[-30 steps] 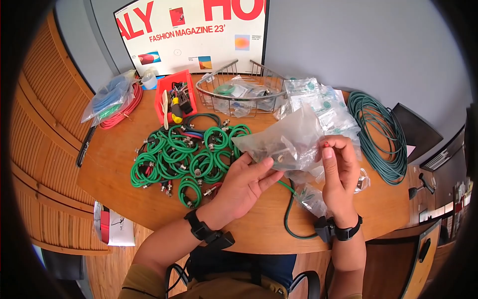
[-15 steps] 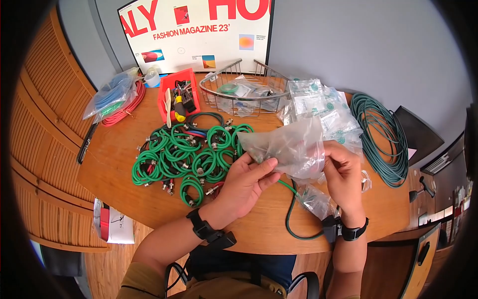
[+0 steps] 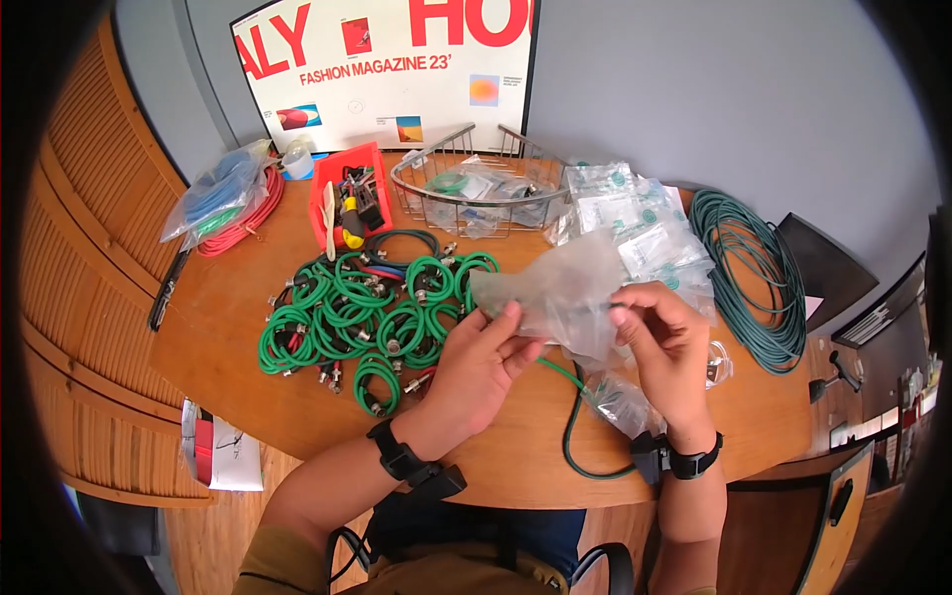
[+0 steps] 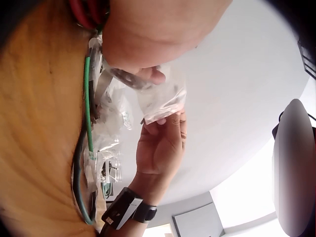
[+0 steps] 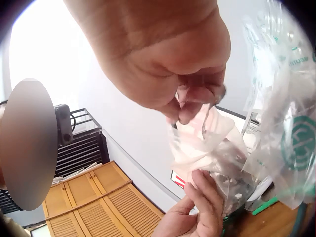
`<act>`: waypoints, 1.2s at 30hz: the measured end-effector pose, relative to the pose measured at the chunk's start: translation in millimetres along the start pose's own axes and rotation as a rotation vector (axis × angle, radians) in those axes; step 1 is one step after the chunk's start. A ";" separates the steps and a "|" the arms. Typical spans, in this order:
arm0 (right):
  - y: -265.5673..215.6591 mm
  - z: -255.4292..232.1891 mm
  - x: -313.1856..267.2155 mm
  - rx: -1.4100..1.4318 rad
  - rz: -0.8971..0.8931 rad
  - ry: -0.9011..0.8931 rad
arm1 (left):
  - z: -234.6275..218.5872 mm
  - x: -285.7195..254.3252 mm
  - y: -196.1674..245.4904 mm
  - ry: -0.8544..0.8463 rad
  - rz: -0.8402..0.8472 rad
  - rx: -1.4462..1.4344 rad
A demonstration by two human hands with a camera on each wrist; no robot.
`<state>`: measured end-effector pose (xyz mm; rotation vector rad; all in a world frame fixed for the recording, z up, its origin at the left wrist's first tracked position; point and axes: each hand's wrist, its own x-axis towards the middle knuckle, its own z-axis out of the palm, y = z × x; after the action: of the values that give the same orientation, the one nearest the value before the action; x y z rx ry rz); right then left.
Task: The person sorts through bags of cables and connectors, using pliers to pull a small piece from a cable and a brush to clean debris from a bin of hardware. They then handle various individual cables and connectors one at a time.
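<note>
My left hand (image 3: 474, 372) holds a clear plastic bag (image 3: 570, 288) by its lower part, thumb in front and fingers beneath. Small pieces show dimly through the plastic in the right wrist view. At the bag's right edge, near its mouth, is my right hand (image 3: 669, 352), thumb and index finger together. A small dark piece (image 5: 174, 126) sticks out from between these fingertips; its kind is too small to make out. Left of the bag lies a pile of coiled green cables (image 3: 349, 290) with metal end connectors.
Behind stand a red bin (image 3: 319, 198) of tools and a wire basket (image 3: 476, 198) holding bags. Printed plastic bags (image 3: 645, 223) and a large dark green cable coil (image 3: 783, 327) lie at the right. A small clear bag (image 3: 617, 402) and a loose cable (image 3: 568, 436) lie nearer me.
A second ago my right fingertips held a small red piece; then they went to the bag's mouth. Now a small dark piece shows there instead. Both hands and the bag have shifted slightly left.
</note>
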<state>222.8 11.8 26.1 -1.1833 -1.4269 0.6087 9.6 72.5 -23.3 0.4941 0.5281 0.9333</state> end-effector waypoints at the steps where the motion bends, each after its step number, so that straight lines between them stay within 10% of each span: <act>1: -0.5 0.0 0.4 0.099 0.076 0.098 | -1.3 0.8 -0.7 0.035 0.016 -0.064; 36: 3.7 2.0 0.3 0.848 0.241 -0.113 | -10.2 -5.8 12.0 -0.244 -0.337 -0.114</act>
<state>222.2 13.9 22.5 -0.6360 -0.9381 1.3056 -6.9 75.5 -22.6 0.3937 0.3208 0.5676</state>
